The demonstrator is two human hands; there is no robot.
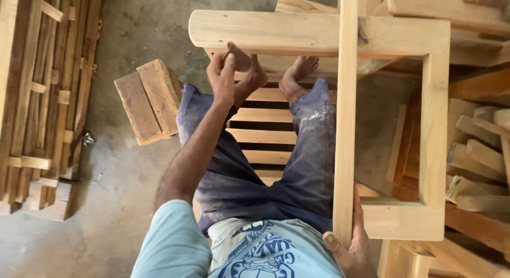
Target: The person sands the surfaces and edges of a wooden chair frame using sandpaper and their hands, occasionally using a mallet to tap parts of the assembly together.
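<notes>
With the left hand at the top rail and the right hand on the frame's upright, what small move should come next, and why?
Probably rub the left hand along the top rail. It seems to press a small brown piece, perhaps sandpaper, against the rail's lower edge, while the right hand grips the upright and steadies the frame.
</notes>
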